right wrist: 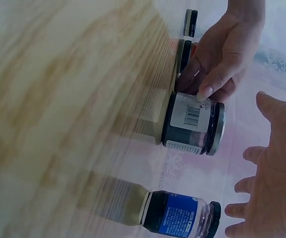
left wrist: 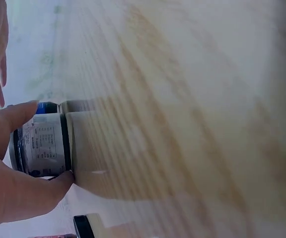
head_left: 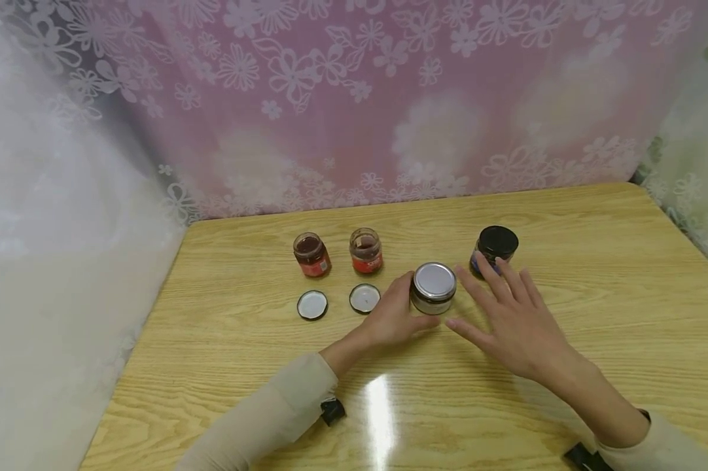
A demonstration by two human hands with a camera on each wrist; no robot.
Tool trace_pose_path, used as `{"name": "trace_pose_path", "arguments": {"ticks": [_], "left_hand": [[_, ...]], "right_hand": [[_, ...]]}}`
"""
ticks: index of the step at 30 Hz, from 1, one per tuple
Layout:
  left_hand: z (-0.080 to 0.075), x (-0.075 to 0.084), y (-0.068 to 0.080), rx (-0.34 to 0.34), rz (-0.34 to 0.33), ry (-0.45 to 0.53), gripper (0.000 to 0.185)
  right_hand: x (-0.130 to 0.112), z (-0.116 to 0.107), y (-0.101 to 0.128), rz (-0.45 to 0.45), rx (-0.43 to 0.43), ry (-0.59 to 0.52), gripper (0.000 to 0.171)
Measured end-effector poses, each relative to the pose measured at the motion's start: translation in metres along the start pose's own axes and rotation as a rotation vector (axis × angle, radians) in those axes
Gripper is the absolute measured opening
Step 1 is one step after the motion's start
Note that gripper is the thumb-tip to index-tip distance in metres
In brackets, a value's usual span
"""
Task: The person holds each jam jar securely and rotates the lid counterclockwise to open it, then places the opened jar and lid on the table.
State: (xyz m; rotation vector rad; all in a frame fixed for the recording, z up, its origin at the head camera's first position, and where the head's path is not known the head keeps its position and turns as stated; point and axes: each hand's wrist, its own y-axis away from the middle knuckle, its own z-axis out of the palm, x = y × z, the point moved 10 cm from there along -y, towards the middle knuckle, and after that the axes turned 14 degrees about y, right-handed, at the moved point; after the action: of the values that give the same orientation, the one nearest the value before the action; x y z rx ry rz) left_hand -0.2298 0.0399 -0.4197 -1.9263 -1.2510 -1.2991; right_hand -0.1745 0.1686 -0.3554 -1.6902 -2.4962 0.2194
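My left hand (head_left: 392,314) grips a glass jar (head_left: 434,288) from its left side, thumb in front and fingers behind. The jar has a silver lid on top, and a white label with a barcode (right wrist: 191,116) faces the right wrist camera. It appears upright on the table. Just right of it my right hand (head_left: 515,320) hovers with spread fingers, holding nothing. Beyond those fingertips stands a jar with a black lid (head_left: 498,242); its blue label (right wrist: 179,214) shows in the right wrist view.
Two lidless jars with red labels, a left one (head_left: 314,255) and a right one (head_left: 366,252), stand on the wooden table (head_left: 230,366). In front of them lie two lids (head_left: 313,305), inner sides up. A pink floral curtain (head_left: 342,118) hangs behind the table.
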Motion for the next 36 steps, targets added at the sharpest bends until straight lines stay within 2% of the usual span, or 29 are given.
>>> {"name": "trace_pose_path", "arguments": {"ticks": [7, 11, 13, 18, 27, 36], "left_hand": [[-0.001, -0.006, -0.006, 0.049, -0.065, 0.123, 0.086], [-0.003, -0.007, -0.012, 0.078, -0.053, 0.176, 0.084], [-0.003, -0.007, -0.015, 0.095, -0.046, 0.15, 0.083], [-0.002, -0.006, -0.021, 0.128, -0.035, 0.016, 0.078], [-0.004, -0.012, -0.021, 0.149, -0.083, 0.005, 0.086], [0.001, -0.011, -0.024, 0.15, -0.077, -0.104, 0.084]], "right_hand": [[0.0, -0.002, 0.0, 0.004, 0.007, 0.002, 0.079], [-0.001, -0.002, 0.0, 0.005, 0.001, 0.0, 0.078], [-0.001, -0.002, 0.0, 0.005, 0.001, 0.001, 0.077], [-0.001, -0.002, 0.0, 0.006, -0.002, -0.001, 0.076], [-0.002, 0.0, -0.001, 0.001, -0.01, 0.006, 0.074], [-0.004, 0.0, 0.001, 0.004, -0.026, 0.001, 0.072]]}}
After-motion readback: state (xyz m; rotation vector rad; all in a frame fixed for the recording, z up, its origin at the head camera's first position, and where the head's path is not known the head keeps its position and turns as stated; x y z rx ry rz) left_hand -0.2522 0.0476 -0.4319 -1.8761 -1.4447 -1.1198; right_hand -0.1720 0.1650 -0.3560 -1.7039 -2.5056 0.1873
